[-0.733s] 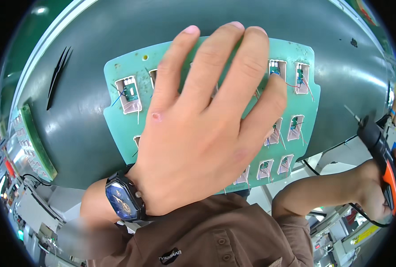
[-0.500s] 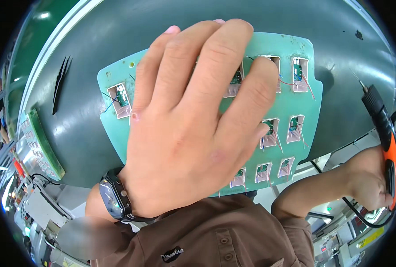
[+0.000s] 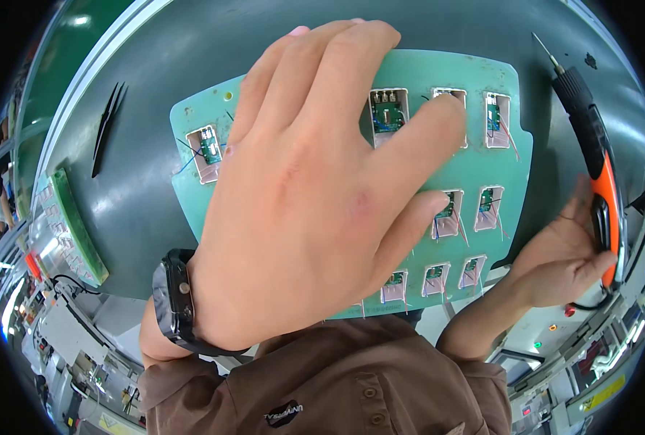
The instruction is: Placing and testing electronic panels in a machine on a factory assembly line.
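My left hand [image 3: 300, 181] is spread palm down over a green fixture board [image 3: 424, 170], hiding much of its left and middle. Its index fingertip rests at a small white housing [image 3: 461, 134] in the upper row, and its thumb tip lies by another housing [image 3: 445, 217] below. Small green circuit boards and thin red, blue and black wires show in several housings. Between thumb side and middle finger, a larger housing [image 3: 389, 116] is visible. To the right of the board, my right hand [image 3: 565, 254] holds an orange and black electric screwdriver [image 3: 604, 177], its thin bit pointing up and left.
Black tweezers [image 3: 108, 130] lie on the dark green work mat [image 3: 148, 94] at the left. Beyond them, a green strip-shaped board [image 3: 79, 232] sits by the table edge. A small dark mark [image 3: 590, 61] is at the upper right. A cable runs from the screwdriver.
My right hand has brought the screwdriver up and to the left, with its bit now higher. My left fingers have spread, uncovering the larger housing. The board appears slightly farther right in view.
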The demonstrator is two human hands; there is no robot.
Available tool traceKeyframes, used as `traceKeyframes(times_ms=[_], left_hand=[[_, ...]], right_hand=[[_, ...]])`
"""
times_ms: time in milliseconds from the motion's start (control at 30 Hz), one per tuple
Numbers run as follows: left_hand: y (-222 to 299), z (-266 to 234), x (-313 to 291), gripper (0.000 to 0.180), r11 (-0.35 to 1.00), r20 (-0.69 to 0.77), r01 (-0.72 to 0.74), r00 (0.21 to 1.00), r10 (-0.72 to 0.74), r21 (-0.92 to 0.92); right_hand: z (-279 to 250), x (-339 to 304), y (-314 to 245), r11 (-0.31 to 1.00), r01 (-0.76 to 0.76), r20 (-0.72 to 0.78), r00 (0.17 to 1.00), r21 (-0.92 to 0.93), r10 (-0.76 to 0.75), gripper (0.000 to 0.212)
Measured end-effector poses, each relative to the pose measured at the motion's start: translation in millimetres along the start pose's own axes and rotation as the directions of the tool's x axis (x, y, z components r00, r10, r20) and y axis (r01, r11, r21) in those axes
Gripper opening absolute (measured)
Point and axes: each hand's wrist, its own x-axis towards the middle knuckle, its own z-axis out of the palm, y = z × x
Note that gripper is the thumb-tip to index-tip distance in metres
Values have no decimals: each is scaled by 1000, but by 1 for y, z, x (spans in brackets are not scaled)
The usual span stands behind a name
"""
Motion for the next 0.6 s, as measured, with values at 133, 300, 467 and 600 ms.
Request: traceKeyframes(times_ms=[133, 300, 467, 600], left_hand=[[-1, -9, 3, 39, 995, -85, 69, 994, -74, -67], [-5, -40, -7, 35, 966, -221, 228, 942, -251, -123], [-23, -35, -22, 30, 911, -308, 384, 857, -413, -151], [-56, -29, -51, 23, 825, -515, 465, 645, -565, -323]], right_hand=[[-10, 6, -2, 990, -142, -3, 990, 8, 142, 54], [-30, 24, -4, 909, -381, 278, 903, 168, 327, 56], [-60, 39, -5, 804, -557, 499, 767, 208, 402, 57], [-52, 52, -15, 664, -730, 558, 623, 163, 548, 57]])
